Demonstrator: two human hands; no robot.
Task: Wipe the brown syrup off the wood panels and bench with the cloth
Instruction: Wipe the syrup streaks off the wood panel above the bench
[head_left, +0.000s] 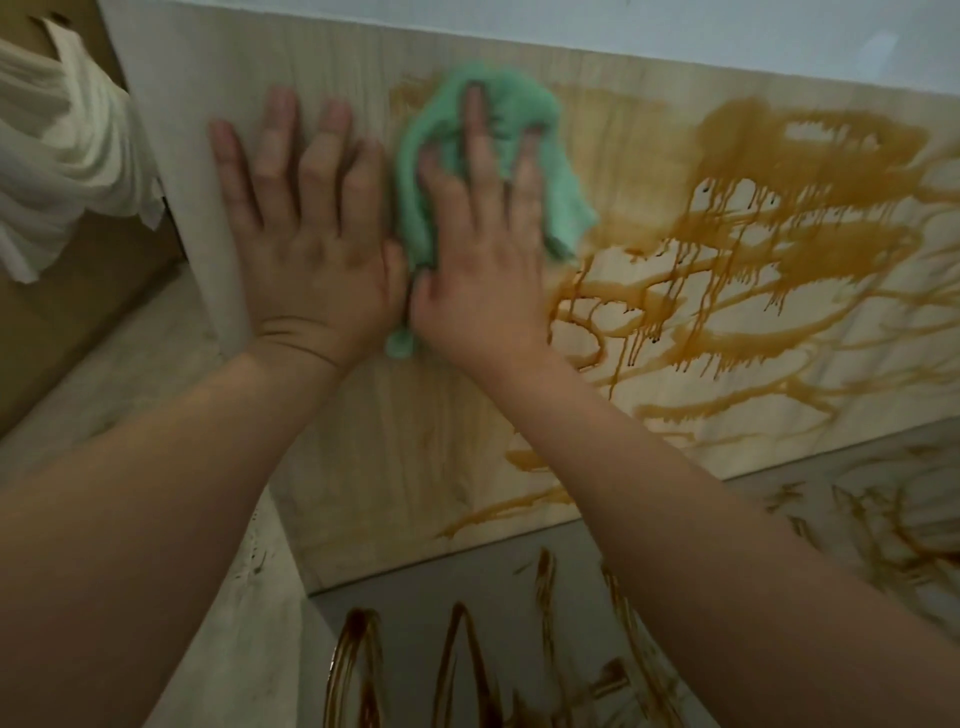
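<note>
— What is taken up by most of the view?
— A pale upright wood panel (415, 441) is seen. Its right half is streaked with brown syrup (779, 234) that is run into long drips. Its left part is shown mostly bare, with only a faint smear. A white wall (675, 31) is seen above it.
— And below?
— A glossy grey bench top (467, 587) is met at the panel's lower edge, and darker loops of the same syrup are laid across it.
— How are the hands placed?
— Both bare forearms are raised from the bottom of the view. The left hand (311, 244) is laid flat on the bare wood, with fingers straight and spread and nothing held. The right hand (483, 260) is set just beside it, fingers likewise straight and spread, and is pressed onto a crumpled mint-green cloth (441, 119).
— Where is the cloth found?
— It is pinned against the panel near the top edge, at the left border of the syrup. It is bunched above and beside the fingers, and a tail is shown between the two wrists. Whether the right thumb is hooked round it cannot be told.
— Anything at the side?
— At the upper left, white crinkled fabric (62, 156) is seen hanging before a brown cardboard box (78, 322), well apart from the syrup.
</note>
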